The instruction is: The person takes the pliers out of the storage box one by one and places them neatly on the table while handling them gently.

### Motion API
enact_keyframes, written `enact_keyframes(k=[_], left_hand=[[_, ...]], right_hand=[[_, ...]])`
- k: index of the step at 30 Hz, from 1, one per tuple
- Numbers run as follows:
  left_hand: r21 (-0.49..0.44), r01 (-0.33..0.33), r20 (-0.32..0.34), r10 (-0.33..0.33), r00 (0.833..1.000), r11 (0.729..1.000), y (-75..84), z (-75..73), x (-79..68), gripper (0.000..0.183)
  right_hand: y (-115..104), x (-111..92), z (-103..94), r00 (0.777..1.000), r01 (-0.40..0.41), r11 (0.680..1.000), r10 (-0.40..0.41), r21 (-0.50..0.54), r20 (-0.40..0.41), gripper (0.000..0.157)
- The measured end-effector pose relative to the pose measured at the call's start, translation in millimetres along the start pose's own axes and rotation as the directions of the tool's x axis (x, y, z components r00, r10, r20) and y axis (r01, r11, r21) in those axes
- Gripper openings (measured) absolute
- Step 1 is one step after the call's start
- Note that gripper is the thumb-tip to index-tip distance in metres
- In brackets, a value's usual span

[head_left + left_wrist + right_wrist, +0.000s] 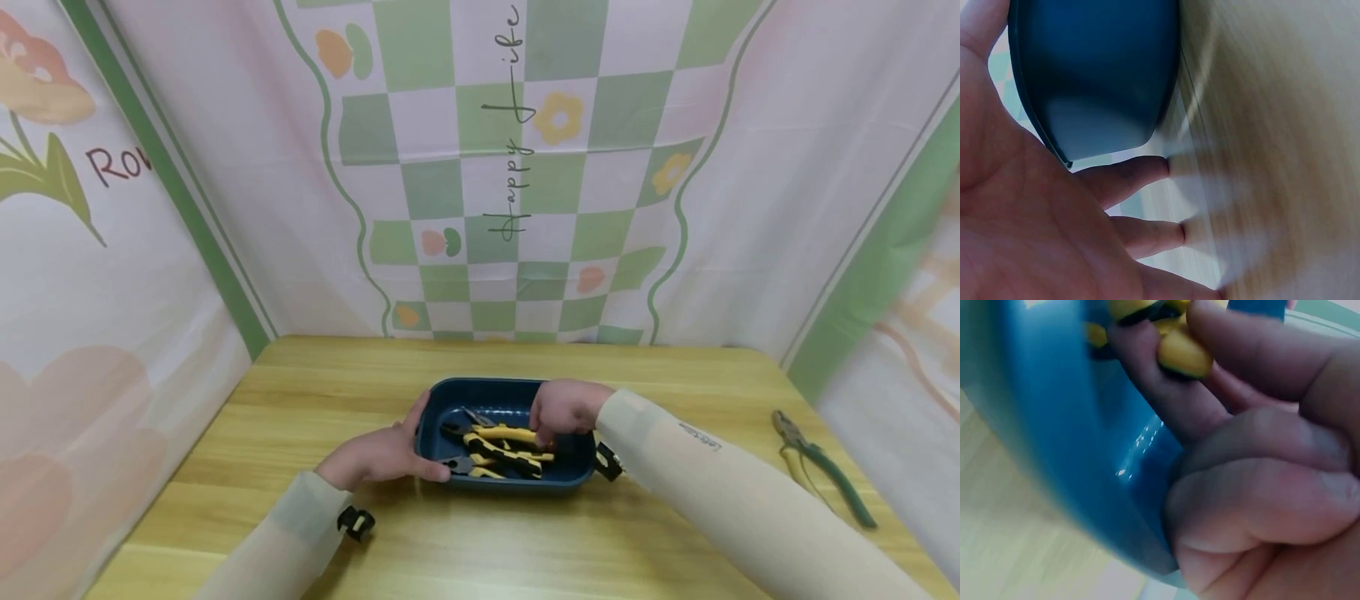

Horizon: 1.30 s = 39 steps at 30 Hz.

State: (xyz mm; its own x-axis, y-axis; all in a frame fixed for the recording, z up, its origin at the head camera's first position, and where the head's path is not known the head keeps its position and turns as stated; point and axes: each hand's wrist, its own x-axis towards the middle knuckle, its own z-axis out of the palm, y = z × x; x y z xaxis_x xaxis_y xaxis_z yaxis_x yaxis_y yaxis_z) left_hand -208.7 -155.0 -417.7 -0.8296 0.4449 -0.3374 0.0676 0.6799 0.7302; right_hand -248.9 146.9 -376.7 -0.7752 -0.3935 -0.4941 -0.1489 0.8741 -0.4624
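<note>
A dark blue rectangular tray stands on the table with several yellow-and-black handled pliers lying in it. At the tray's left end, my left hand rests against the rim with its thumb at the near corner. The left wrist view shows its fingers spread and fairly straight beside the tray's outer wall. My right hand reaches into the tray's right part. Its thumb and index finger pinch a yellow handle of one pair of pliers, whose other handle shows close by. The remaining fingers are curled into the palm.
Pliers with one green and one yellowish handle lie on the table's right side. A wood-grain table is bordered by printed fabric behind and at both sides. Black wrist mounts hang at both sleeves.
</note>
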Motion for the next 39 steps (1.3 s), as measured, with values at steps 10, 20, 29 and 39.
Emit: enact_keyframes(k=[10, 20, 29, 39], left_hand=[[0.028, 0.021, -0.006, -0.021, 1.000, 0.999, -0.4, 1.0, 0.1, 0.131], [0.025, 0.012, -0.005, -0.011, 1.000, 1.000, -1.6, 0.3, 1.1, 0.131], [0.035, 0.007, -0.008, -0.007, 1.000, 0.999, -3.5, 0.7, 2.2, 0.132], [0.012, 0.018, -0.015, -0.018, 1.000, 1.000, -1.4, -0.7, 1.0, 0.132]], right_hand=[[8, -4, -0.7, 0.996, 0.091, 0.993, -0.091, 0.080, 0.000, 0.022], [18, -10, -9.3, 0.995, 0.092, 0.929, -0.097, 0.358, -0.006, 0.021], [24, -16, -12.5, 0.994, 0.087, 0.875, -0.105, 0.476, 0.012, 0.021], [42, -28, -15.3, 0.997, 0.070, 0.770, -0.066, 0.634, -0.029, 0.023]])
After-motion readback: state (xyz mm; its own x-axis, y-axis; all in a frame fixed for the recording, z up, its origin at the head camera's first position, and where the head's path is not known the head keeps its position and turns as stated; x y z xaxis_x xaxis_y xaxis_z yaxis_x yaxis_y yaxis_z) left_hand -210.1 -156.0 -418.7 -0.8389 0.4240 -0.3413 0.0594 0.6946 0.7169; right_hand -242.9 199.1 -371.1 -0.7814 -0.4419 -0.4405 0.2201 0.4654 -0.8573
